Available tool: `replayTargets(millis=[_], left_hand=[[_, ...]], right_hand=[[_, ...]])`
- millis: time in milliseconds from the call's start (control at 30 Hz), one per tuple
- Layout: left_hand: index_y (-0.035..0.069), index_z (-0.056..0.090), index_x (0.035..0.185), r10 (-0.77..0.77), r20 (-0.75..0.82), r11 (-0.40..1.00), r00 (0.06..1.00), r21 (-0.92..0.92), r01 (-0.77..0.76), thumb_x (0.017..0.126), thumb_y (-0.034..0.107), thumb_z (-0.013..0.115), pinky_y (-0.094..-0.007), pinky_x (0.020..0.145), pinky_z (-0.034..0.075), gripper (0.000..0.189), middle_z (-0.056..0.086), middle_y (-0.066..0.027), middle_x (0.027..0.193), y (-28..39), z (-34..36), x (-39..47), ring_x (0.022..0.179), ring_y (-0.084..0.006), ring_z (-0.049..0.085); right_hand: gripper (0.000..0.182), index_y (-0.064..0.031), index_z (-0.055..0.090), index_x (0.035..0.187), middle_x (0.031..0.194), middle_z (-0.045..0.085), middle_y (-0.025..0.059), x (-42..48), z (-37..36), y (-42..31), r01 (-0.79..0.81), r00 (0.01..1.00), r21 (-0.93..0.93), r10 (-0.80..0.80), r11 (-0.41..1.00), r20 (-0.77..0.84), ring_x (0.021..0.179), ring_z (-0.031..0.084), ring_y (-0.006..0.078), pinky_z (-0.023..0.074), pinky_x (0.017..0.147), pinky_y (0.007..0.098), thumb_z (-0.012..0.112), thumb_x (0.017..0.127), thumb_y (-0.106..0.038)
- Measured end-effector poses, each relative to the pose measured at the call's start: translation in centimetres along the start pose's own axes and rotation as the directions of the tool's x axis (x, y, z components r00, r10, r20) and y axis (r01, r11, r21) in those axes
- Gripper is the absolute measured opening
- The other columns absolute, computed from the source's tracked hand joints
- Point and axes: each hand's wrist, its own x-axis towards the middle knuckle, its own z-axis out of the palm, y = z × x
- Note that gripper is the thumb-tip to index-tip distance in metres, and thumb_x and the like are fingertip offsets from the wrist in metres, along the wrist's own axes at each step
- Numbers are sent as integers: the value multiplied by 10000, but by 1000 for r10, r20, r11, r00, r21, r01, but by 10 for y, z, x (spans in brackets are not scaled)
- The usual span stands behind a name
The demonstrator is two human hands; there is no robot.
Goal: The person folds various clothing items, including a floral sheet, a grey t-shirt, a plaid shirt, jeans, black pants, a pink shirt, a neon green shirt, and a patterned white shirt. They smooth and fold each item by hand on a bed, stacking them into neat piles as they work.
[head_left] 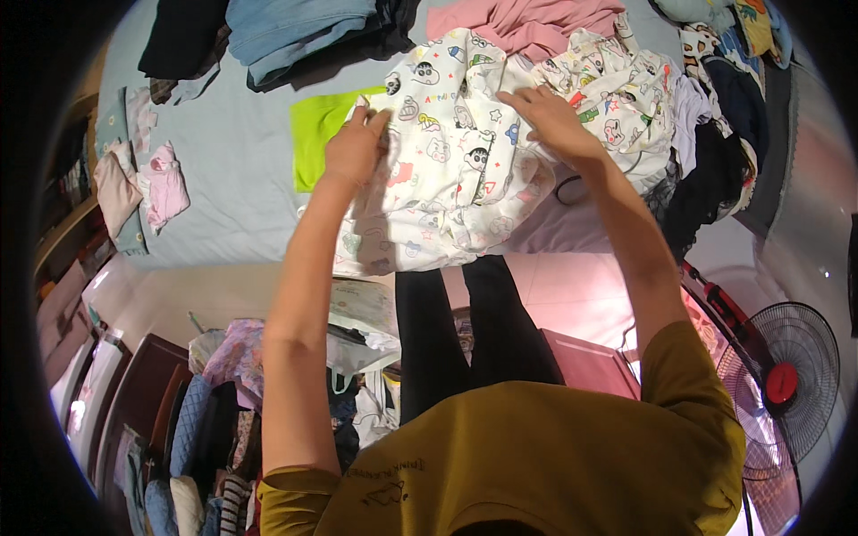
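Observation:
A white cotton garment with a colourful cartoon print (436, 167) lies spread in front of me at the bed's near edge, its lower part bunched in folds. At its left side my left hand (355, 147) pinches the fabric edge between thumb and fingers. My right hand (556, 124) rests palm down at the garment's upper right, fingers slightly bent; whether they grip cloth is hidden. Lime-green fabric (322, 137) sticks out from beneath on the left. More white cloth with a similar print (613, 100) lies crumpled beyond my right hand.
Folded jeans (298, 33) and black clothing (184, 37) lie at the bed's far left. Pink cloth (523, 23) is at the back. Small pink folded clothes (166, 187) sit left, and a mixed clothes heap (710, 161) right. A fan (781, 382) stands at lower right.

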Motion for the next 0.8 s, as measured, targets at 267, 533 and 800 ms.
replayTargets(millis=[267, 533, 800], left_hand=[[48, 611, 1088, -321, -51, 755, 946, -617, 222, 878, 99, 546, -179, 490, 316, 226, 502, 43, 676, -124, -101, -47, 563, -20, 393], [-50, 506, 1095, -727, -252, 235, 639, -965, -113, 845, 27, 613, -270, 644, 504, 283, 620, -132, 912, -300, -178, -40, 727, -169, 596], [-8, 373, 1315, -630, 73, 407, 773, -817, 409, 871, 223, 630, -270, 886, 412, 563, 563, -68, 1055, -223, 1, -143, 983, -145, 532]], right_hand=[[205, 4, 638, 898, 831, 635, 114, -15, -99, 70, -145, 971, 403, 52, 903, 234, 782, 605, 242, 466, 732, 334, 691, 749, -126], [266, 15, 581, 1017, 827, 569, 94, 67, -137, 110, -315, 917, 121, 335, 941, -218, 728, 544, 162, 441, 667, 285, 560, 752, 28], [448, -44, 578, 1152, 1116, 602, 158, -48, 0, 14, -473, 846, 349, 527, 809, -77, 1057, 549, 312, 414, 913, 386, 689, 766, -244]])
